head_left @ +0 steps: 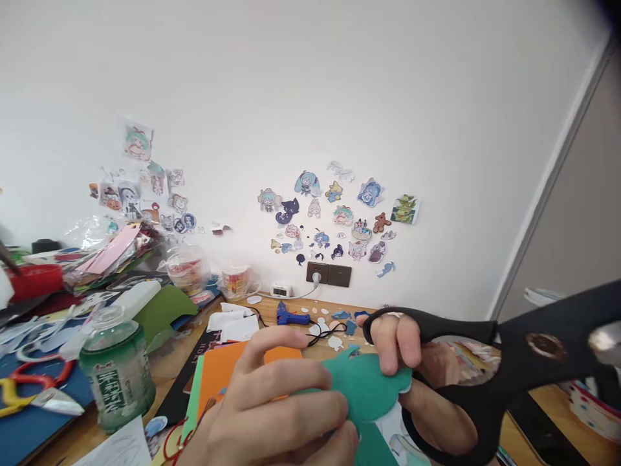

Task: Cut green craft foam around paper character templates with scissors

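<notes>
My left hand (281, 401), at the lower middle, has its fingers bent over a teal cut-out (371, 387) with a rounded, wavy edge and holds it. I cannot tell whether it is paper or felt. Black-handled scissors (521, 353) hang on my right hand (405, 343), a finger and the thumb through the loops. Their blades point off to the right, away from the cut-out. The fingertips of that hand also touch the cut-out's right edge. Below lies another flat teal piece (373, 446), partly hidden by my left hand.
A green glass jar (116, 369) stands at the left, beside red-and-yellow scissors (46, 391). Orange sheets (223, 369) lie behind my left hand. Further back are a blue glue gun (292, 315) and paper scraps. A dark phone-like slab (548, 430) lies at the right.
</notes>
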`<state>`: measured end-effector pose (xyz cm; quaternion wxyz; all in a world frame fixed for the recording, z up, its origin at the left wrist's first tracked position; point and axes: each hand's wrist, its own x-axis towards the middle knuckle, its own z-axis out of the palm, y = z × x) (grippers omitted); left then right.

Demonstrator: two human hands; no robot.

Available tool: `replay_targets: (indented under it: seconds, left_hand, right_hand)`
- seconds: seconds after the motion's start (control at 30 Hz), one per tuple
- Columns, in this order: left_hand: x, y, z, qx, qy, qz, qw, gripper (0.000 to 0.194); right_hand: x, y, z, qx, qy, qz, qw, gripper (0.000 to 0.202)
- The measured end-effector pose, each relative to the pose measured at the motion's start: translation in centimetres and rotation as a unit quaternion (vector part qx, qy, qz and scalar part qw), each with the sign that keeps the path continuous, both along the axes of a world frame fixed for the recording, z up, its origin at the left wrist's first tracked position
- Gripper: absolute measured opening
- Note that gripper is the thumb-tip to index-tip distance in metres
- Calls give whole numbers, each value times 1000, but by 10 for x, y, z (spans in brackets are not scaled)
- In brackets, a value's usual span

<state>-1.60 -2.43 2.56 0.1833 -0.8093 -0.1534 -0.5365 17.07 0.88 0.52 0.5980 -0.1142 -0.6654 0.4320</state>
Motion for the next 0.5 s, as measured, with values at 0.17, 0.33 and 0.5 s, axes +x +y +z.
replay_targets:
  seconds: [0.17,0.33,0.5]
  left_hand:
    - [7,-1,-10,25,-47,-5,999,21]
    - [3,1,-7,-5,13,-25,1000,16]
    - [2,9,1,-140,-35,-93,985,20]
  right_hand:
    - [-8,5,3,89,110,-53,989,38]
    - [-11,10,5,172,120,-8,978,48]
    - [5,7,5,107,-33,-50,992,26]
